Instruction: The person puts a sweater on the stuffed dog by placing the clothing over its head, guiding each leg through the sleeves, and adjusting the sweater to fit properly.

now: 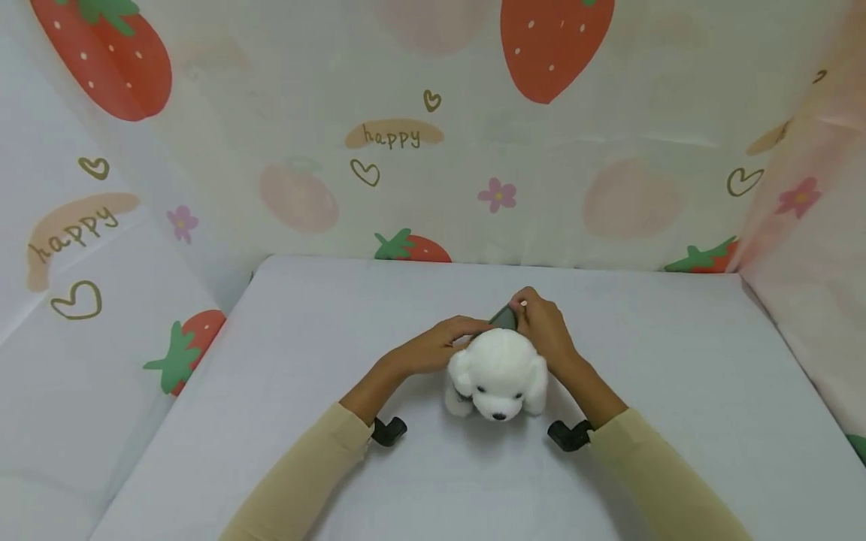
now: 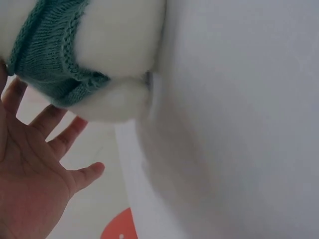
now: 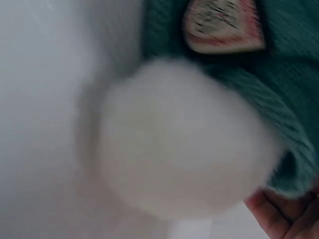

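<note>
A white plush dog [image 1: 501, 372] stands on the table, its face toward the head camera. It wears a green knitted sweater [image 2: 55, 55], whose edge rises above its back as a small dark triangle in the head view. My left hand [image 1: 438, 346] is at the dog's back on the left, pinching the sweater's corner at the thumb side; its other fingers [image 2: 65, 137] are spread. From the right, my right hand [image 1: 544, 327] pinches the raised edge. A heart-shaped patch [image 3: 224, 25] shows on the sweater, above a round, furry white part.
The white-covered table [image 1: 325, 300] extends around the dog. Behind it hangs a cloth backdrop [image 1: 433, 203] printed with strawberries, hearts and flowers. A black wrist camera [image 1: 390, 432] juts from the left wrist and another black camera [image 1: 568, 436] from the right.
</note>
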Tool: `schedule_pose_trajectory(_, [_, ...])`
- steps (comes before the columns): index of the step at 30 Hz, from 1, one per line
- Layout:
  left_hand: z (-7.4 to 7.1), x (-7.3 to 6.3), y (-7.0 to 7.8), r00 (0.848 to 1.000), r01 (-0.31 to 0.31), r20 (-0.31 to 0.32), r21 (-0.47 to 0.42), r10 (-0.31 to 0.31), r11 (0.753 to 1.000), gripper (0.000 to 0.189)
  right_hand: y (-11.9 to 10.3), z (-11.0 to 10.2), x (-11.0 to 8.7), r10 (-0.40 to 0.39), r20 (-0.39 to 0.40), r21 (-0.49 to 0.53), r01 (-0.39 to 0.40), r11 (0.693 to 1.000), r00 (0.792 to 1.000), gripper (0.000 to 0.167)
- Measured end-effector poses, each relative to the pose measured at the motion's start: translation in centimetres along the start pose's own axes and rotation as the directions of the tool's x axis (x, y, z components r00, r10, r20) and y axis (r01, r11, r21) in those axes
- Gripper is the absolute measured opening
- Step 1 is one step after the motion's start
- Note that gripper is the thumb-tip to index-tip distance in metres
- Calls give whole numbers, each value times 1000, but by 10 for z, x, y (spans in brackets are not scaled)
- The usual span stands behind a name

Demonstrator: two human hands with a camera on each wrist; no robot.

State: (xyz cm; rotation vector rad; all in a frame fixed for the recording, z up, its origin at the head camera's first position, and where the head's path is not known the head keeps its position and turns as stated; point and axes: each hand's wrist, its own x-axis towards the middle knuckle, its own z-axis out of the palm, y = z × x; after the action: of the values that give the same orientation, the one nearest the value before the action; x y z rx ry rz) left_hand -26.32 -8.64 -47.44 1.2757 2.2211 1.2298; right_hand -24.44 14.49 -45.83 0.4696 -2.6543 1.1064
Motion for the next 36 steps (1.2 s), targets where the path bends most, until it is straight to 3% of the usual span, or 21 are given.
schedule_pose_trajectory(4, [2,0,1,1000,-14,4,-55,14,998,41,1,0,-2,-3,43,2,3,1000,999,16])
schedule_pose_trajectory(9, [3,-4,2,994,66,-78,-64,-71,996,41,5,-5,-8,-29,176,49,21,999,984,20])
schedule_pose_trajectory(13, [3,-4,-2,963,172,-204,-36,-176,984,39,12,-11,-16,2,222,70,-18,997,975,22])
schedule_pose_trajectory(16, [3,-5,-4,939,218,-271,-12,-213,976,29,17,-17,-22,28,233,68,-45,997,972,18])
schedule_pose_trajectory(22, [7,-2,-1,923,278,-311,132,-226,952,15,18,-19,-25,-8,244,48,-4,999,970,10])
schedule_pose_trajectory(26, [12,2,5,909,321,-351,247,-224,914,9,11,-13,-24,-28,202,-80,45,996,979,16])
schedule_pose_trajectory(29, [16,4,8,905,338,-376,356,-197,871,8,4,-8,-24,-10,184,-185,45,982,983,19])
schedule_pose_trajectory(36, [23,4,11,933,286,-354,627,-62,725,11,-1,-3,-27,70,155,-243,-31,970,985,9])
